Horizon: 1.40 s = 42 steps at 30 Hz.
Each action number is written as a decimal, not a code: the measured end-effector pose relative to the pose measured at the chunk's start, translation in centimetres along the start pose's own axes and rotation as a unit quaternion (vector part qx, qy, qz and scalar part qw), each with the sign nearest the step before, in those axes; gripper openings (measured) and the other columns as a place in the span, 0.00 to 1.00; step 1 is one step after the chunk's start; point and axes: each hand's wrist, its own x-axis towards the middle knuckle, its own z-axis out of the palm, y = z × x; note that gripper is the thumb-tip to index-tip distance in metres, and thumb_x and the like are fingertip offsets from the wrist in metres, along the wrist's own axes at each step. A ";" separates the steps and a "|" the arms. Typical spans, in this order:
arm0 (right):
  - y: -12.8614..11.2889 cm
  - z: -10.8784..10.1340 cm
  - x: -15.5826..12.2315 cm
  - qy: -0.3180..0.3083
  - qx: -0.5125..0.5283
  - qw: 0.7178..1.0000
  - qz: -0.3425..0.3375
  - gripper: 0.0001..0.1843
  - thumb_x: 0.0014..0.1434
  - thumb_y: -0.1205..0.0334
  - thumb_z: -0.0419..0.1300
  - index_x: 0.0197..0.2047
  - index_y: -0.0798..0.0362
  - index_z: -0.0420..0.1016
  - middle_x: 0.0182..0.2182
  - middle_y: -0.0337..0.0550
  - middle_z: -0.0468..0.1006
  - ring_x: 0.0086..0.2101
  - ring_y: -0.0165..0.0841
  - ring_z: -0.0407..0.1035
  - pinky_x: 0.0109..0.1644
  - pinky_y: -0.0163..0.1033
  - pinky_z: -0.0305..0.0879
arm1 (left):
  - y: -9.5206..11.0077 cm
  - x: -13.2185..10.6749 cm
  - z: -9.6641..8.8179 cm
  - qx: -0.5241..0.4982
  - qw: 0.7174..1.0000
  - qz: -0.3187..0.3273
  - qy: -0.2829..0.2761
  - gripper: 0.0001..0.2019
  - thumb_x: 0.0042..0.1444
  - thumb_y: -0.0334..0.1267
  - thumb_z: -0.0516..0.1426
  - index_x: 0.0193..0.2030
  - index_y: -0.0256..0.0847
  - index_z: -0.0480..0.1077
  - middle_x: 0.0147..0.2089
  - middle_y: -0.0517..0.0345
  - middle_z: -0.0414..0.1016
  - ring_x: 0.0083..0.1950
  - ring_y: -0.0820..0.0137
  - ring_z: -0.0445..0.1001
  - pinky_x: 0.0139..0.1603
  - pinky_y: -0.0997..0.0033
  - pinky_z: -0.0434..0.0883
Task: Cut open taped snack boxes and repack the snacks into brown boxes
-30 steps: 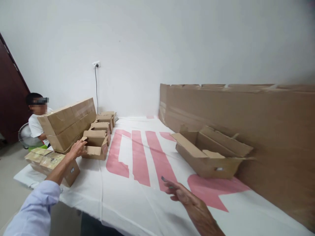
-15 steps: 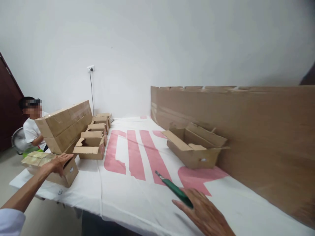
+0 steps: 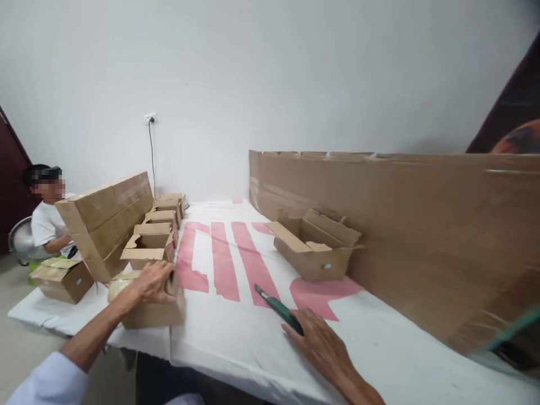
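Observation:
My left hand is closed over the end of a small cardboard box near the table's front edge, with thumb and fingers gripping its top. Part of that box is hidden by the hand and forearm. A green-handled utility knife rests in my right hand, its blade pointing away to the upper left. The right hand hovers low over the white cloth. To the left stands another taped cardboard box.
Several open cardboard boxes line the left, beside stacked closed boxes. An open longer box stands before a tall cardboard panel on the right. White cloth covers the table. A person sits at far left.
My left hand has moved right, with the small box now under it nearer the middle. The other taped box shows more fully at left. The knife stays in my right hand.

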 end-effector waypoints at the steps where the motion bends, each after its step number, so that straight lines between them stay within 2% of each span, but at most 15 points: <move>1: 0.2 0.0 0.0 0.004 -0.009 1.000 -0.003 0.18 0.62 0.47 0.53 0.43 0.49 0.78 0.41 0.54 0.82 0.44 0.52 0.76 0.49 0.55 0.73 | 2.5 1.0 0.4 0.002 1.000 0.008 0.020 0.35 0.51 0.53 0.71 0.63 0.45 0.69 0.62 0.42 0.76 0.62 0.47 0.74 0.66 0.51 0.66; 3: 0.5 0.0 -0.1 0.011 -0.029 0.999 -0.008 0.17 0.63 0.48 0.53 0.43 0.49 0.77 0.39 0.53 0.82 0.43 0.51 0.75 0.48 0.54 0.72 | 6.3 2.6 0.8 -0.017 0.999 0.032 0.034 0.38 0.49 0.58 0.71 0.61 0.40 0.69 0.58 0.39 0.77 0.60 0.45 0.74 0.62 0.48 0.69; 4: 0.6 0.0 -0.2 0.012 -0.039 0.999 -0.010 0.16 0.63 0.49 0.53 0.44 0.49 0.77 0.39 0.53 0.81 0.43 0.51 0.75 0.48 0.53 0.72 | 7.2 3.0 0.9 -0.044 0.997 0.051 0.040 0.40 0.49 0.60 0.71 0.62 0.39 0.68 0.59 0.38 0.76 0.60 0.45 0.75 0.61 0.49 0.70; 6: 0.9 0.2 -0.4 0.012 -0.059 0.998 -0.012 0.15 0.63 0.52 0.53 0.44 0.50 0.77 0.40 0.54 0.81 0.44 0.51 0.74 0.49 0.52 0.71 | 7.1 2.9 0.8 -0.101 0.989 0.071 0.085 0.37 0.55 0.59 0.67 0.65 0.40 0.66 0.64 0.38 0.74 0.63 0.47 0.74 0.61 0.50 0.72; 8: 1.1 0.4 -0.5 0.005 -0.080 0.997 -0.012 0.15 0.63 0.56 0.53 0.46 0.51 0.77 0.40 0.54 0.81 0.45 0.51 0.74 0.49 0.52 0.70 | 4.5 1.7 0.6 -0.148 0.973 0.053 0.169 0.26 0.65 0.52 0.61 0.65 0.42 0.68 0.67 0.41 0.72 0.66 0.50 0.72 0.65 0.51 0.70; 11: 1.3 0.5 -0.7 -0.015 -0.109 0.994 -0.006 0.15 0.64 0.59 0.52 0.47 0.53 0.77 0.42 0.55 0.81 0.46 0.50 0.74 0.50 0.51 0.69 | -1.1 -1.3 1.0 -0.196 0.948 -0.038 0.248 0.15 0.66 0.47 0.57 0.54 0.43 0.75 0.59 0.44 0.78 0.60 0.53 0.76 0.63 0.50 0.71; 14: 1.4 0.1 -0.7 -0.039 -0.113 0.993 0.003 0.15 0.65 0.59 0.51 0.46 0.53 0.77 0.43 0.57 0.81 0.46 0.51 0.75 0.49 0.51 0.69 | -4.6 -4.6 2.5 -0.285 0.918 -0.129 0.243 0.18 0.64 0.52 0.57 0.51 0.41 0.77 0.54 0.45 0.81 0.56 0.52 0.79 0.58 0.51 0.75; 17: 0.6 -0.6 -0.1 -0.032 -0.056 0.998 0.027 0.18 0.65 0.55 0.48 0.44 0.52 0.76 0.40 0.57 0.81 0.45 0.51 0.76 0.49 0.52 0.69 | -4.8 -6.4 4.2 -0.407 0.879 -0.141 0.206 0.24 0.64 0.56 0.56 0.54 0.40 0.78 0.56 0.44 0.81 0.57 0.53 0.79 0.58 0.54 0.75; 21: -3.8 -1.4 1.0 -0.019 0.148 0.980 0.132 0.23 0.61 0.43 0.49 0.43 0.50 0.75 0.37 0.53 0.82 0.40 0.49 0.78 0.46 0.51 0.72 | -3.6 -6.5 6.1 -0.485 0.839 -0.131 0.207 0.25 0.63 0.58 0.59 0.53 0.39 0.81 0.63 0.44 0.78 0.64 0.50 0.74 0.65 0.54 0.71; 25: -11.5 -1.2 1.2 -0.088 0.397 0.883 0.234 0.32 0.55 0.28 0.55 0.39 0.50 0.75 0.26 0.46 0.81 0.30 0.45 0.77 0.40 0.49 0.75 | -3.8 -6.3 7.6 -0.566 0.789 -0.153 0.185 0.25 0.63 0.58 0.58 0.55 0.41 0.82 0.77 0.46 0.63 0.70 0.47 0.68 0.62 0.54 0.73; 28: -16.6 -0.6 0.8 -0.111 0.507 0.823 0.232 0.36 0.53 0.23 0.59 0.38 0.51 0.75 0.27 0.46 0.82 0.28 0.42 0.77 0.39 0.47 0.74 | -4.6 -6.4 8.4 -0.617 0.759 -0.128 0.162 0.23 0.63 0.54 0.60 0.57 0.43 0.81 0.81 0.49 0.53 0.73 0.47 0.65 0.63 0.55 0.72; 31: -19.1 0.0 0.6 -0.102 0.550 0.799 0.220 0.36 0.54 0.22 0.60 0.34 0.51 0.74 0.26 0.46 0.81 0.28 0.40 0.75 0.38 0.45 0.73 | -4.9 -6.3 8.7 -0.649 0.738 -0.107 0.151 0.23 0.63 0.52 0.60 0.57 0.42 0.81 0.82 0.49 0.52 0.73 0.47 0.64 0.63 0.55 0.72; 35: -18.6 -0.3 1.6 -0.097 0.539 0.810 0.210 0.34 0.56 0.23 0.58 0.32 0.50 0.73 0.20 0.41 0.75 0.24 0.36 0.69 0.32 0.42 0.67 | -4.2 -6.1 8.4 -0.635 0.747 -0.123 0.154 0.22 0.62 0.51 0.60 0.56 0.42 0.82 0.81 0.49 0.55 0.71 0.47 0.66 0.60 0.56 0.73; 38: -17.3 -1.9 3.3 -0.080 0.492 0.846 0.190 0.33 0.58 0.25 0.55 0.30 0.50 0.72 0.17 0.37 0.70 0.22 0.34 0.64 0.29 0.40 0.63 | -3.0 -6.0 7.8 -0.613 0.765 -0.130 0.145 0.20 0.61 0.48 0.60 0.56 0.45 0.82 0.79 0.51 0.59 0.71 0.48 0.66 0.60 0.55 0.73; 42: -17.4 -5.6 6.6 -0.095 0.403 0.905 0.099 0.30 0.61 0.30 0.55 0.30 0.50 0.74 0.18 0.35 0.67 0.22 0.33 0.60 0.28 0.39 0.58 | -1.9 -5.7 7.2 -0.596 0.788 -0.070 0.136 0.20 0.55 0.39 0.62 0.54 0.46 0.82 0.75 0.52 0.65 0.75 0.50 0.60 0.73 0.52 0.62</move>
